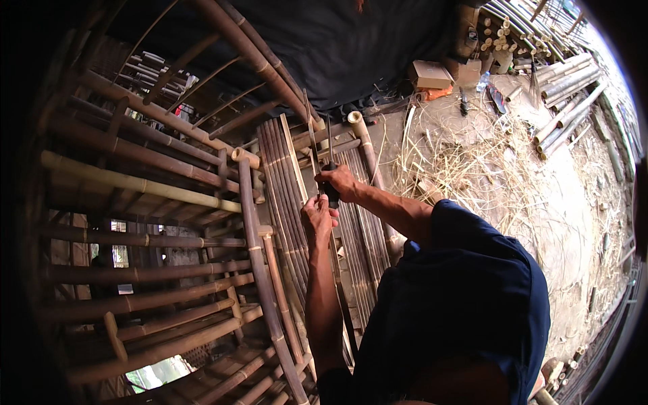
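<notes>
My right hand (339, 183) is closed around a black-handled tool (329, 166); a thin, straight part points away from it, and I cannot tell its exact kind. Just nearer and to the left, my left hand (318, 214) pinches a long, narrow bamboo strip (312, 145). The strip runs lengthwise past both hands, and the tool is right against it or very close. Beneath them lies a bench-like bamboo frame with a slatted top (280, 158) of dark split bamboo. My fingers hide where tool and strip meet.
Bamboo furniture frames (145, 239) crowd the left side, with an upright pole (260, 270) close to my left arm. Pale shavings (472, 169) litter the floor at right. Farther back are a cardboard box (432, 74), a sandal (496, 99) and stacked bamboo poles (570, 101).
</notes>
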Motion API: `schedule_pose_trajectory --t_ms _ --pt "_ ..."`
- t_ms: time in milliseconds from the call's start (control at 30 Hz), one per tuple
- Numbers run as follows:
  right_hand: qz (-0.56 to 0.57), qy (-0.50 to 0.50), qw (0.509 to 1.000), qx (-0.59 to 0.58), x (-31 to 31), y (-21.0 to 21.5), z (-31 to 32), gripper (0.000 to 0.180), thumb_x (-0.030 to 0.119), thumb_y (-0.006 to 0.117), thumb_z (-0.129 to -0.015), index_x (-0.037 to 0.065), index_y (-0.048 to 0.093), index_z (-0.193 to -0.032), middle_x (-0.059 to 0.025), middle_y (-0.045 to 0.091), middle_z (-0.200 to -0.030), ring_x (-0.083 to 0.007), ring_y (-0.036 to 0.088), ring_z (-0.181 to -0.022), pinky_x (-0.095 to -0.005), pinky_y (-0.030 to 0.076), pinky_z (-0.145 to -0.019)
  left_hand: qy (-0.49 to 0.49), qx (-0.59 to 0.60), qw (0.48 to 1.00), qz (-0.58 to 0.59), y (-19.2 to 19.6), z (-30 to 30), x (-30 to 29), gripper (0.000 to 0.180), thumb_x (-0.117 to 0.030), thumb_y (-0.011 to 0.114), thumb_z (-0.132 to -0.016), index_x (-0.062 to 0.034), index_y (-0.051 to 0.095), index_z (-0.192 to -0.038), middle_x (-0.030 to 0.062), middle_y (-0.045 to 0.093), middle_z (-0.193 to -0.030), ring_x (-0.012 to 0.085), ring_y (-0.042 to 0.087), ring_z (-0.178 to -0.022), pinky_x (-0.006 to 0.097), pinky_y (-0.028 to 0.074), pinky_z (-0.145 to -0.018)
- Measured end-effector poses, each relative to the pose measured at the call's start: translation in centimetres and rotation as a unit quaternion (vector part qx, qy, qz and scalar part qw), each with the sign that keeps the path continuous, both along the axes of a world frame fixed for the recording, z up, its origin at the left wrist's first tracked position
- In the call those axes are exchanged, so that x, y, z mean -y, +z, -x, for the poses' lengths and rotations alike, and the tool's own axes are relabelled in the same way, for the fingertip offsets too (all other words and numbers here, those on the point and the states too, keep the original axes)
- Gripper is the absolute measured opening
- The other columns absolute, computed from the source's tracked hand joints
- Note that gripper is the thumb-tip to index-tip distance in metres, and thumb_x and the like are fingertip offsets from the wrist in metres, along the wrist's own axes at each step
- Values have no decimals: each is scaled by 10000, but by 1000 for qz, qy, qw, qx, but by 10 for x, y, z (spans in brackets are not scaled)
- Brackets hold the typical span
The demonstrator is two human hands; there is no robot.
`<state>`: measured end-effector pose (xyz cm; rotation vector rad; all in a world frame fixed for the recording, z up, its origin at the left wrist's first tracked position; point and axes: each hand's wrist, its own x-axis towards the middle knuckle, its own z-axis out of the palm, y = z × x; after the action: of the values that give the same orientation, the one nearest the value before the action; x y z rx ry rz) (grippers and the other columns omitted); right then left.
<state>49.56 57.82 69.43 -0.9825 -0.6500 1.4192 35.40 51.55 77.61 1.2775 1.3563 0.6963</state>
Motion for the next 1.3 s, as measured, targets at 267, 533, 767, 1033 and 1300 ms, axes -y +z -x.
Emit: schedule_pose_trajectory --t_ms 267,533,767,1033,1300 --pt "51 -108 961 -249 -54 11 -49 205 141 759 -779 -30 647 -782 -109 599 -648 -231 551 -491 -381 456 -455 -115 93 988 48 28 63 140 435 -337 444 -1034 20 545 -1262 19 523 -556 96 520 -472 275 464 -500" --pt "202 -139 969 -10 -10 -57 -97 400 383 736 -829 74 514 -705 -63 480 -593 -191 501 -487 -396 379 -386 -50 65 993 -82 23 6 54 431 -342 470 -1018 28 549 -1225 -1 454 -530 66 393 -339 235 358 -321" --pt "290 -3 955 65 105 -161 -96 242 251 658 -823 38 582 -740 -90 533 -623 -252 532 -517 -443 466 -513 -8 74 997 -23 32 -4 10 459 -314 477 -1018 44 498 -1305 -1 473 -550 74 387 -326 249 410 -330" --pt "376 -44 920 105 127 -162 -79 182 121 699 -799 15 551 -791 -89 528 -641 -236 539 -515 -394 448 -455 -22 85 996 16 29 1 20 463 -265 474 -1020 46 461 -1363 -9 471 -562 74 381 -331 245 404 -334" --pt "357 -31 933 40 134 -135 -75 129 91 645 -793 24 542 -752 -83 520 -624 -216 523 -498 -369 444 -432 -41 87 995 12 3 15 60 453 -303 488 -1015 19 503 -1333 -23 438 -554 66 364 -332 236 386 -323"
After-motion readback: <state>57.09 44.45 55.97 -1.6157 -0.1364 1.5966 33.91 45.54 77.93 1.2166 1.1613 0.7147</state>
